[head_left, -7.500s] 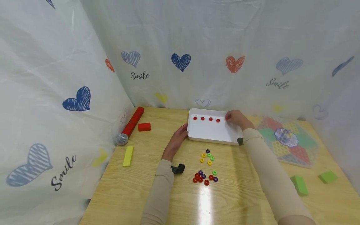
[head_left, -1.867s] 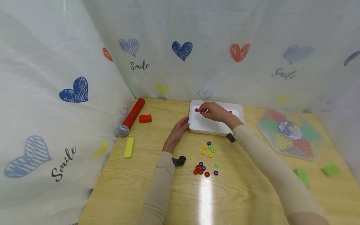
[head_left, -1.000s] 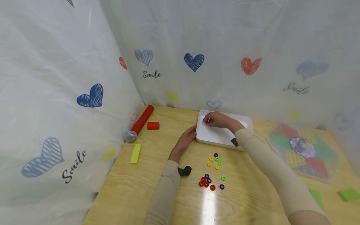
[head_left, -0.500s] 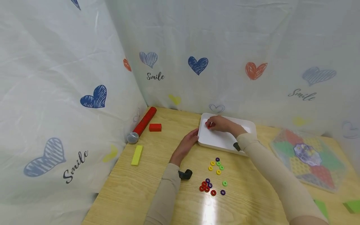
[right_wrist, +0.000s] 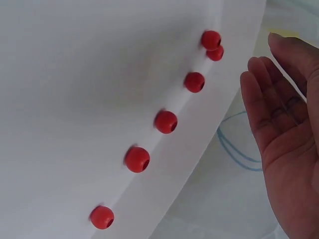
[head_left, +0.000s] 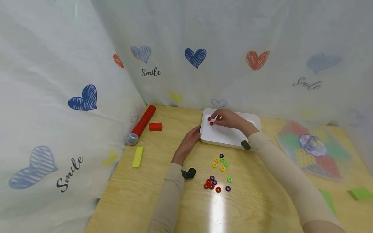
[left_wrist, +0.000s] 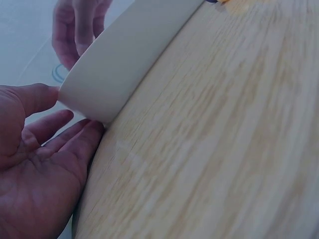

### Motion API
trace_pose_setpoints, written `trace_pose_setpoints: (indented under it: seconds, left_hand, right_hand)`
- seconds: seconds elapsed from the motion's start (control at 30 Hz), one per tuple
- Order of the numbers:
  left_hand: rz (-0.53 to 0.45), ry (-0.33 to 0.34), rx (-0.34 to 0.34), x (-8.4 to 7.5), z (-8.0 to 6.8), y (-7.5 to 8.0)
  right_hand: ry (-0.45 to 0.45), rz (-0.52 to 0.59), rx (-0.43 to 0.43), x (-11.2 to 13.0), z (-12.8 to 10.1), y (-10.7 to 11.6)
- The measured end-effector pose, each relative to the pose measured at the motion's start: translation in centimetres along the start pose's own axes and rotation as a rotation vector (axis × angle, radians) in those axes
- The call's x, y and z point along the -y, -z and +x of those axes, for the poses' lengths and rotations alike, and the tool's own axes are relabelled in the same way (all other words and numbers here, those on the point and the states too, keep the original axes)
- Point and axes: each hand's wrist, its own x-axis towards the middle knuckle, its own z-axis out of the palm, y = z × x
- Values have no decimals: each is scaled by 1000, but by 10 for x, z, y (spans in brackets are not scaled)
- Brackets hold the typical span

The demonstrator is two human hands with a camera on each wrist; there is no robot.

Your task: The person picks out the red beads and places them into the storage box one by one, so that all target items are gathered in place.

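Note:
A white rectangular tray [head_left: 218, 137] lies at the back of the wooden table. My left hand [head_left: 187, 144] holds its left end; in the left wrist view the thumb is on the rim of the tray [left_wrist: 112, 64], the fingertips at its base. Over the tray's left part hovers my right hand [head_left: 230, 119], fingertips close beside a red bead [head_left: 211, 123]. Another red bead [head_left: 209, 119] sits just behind it. In the right wrist view several red beads [right_wrist: 137, 159] line the tray's long wall, two overlapping, and my right hand [right_wrist: 289, 129] shows a bare palm with relaxed fingers.
Loose yellow beads [head_left: 217, 160], green beads [head_left: 226, 164], purple beads [head_left: 228, 188] and red beads [head_left: 211, 186] lie before the tray. Leftward are a red microphone-shaped tube [head_left: 142, 123], red block [head_left: 155, 127] and yellow block [head_left: 138, 157]; rightward, a hexagonal case [head_left: 313, 145] and green blocks [head_left: 359, 193].
Earlier my right hand pinched a red bead at the row's right end. It moved to the left end, handled a bead there, and has now let it go. My left hand stayed at the tray.

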Motion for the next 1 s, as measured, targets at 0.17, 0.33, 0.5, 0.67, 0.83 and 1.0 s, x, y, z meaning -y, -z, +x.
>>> trace_pose_setpoints:
  seconds: [0.17, 0.33, 0.5, 0.67, 0.83, 1.0]
  left_hand:
    - [26, 13, -19, -4, 2, 4]
    - [27, 27, -23, -4, 1, 4]
    - [-2, 8, -12, -2, 0, 1]
    - [-9, -3, -6, 0, 1, 0]
    - [-10, 5, -11, -1, 2, 0]
    - [-37, 5, -13, 0, 2, 0]
  right_hand:
    - [57, 66, -46, 21, -18, 0]
    - [140, 88, -12, 43, -41, -13]
    - [182, 102, 161, 70, -66, -31]
    - [233, 111, 314, 89, -83, -52]
    - [288, 90, 377, 100, -94, -70]
    - [299, 62, 412, 104, -101, -86]
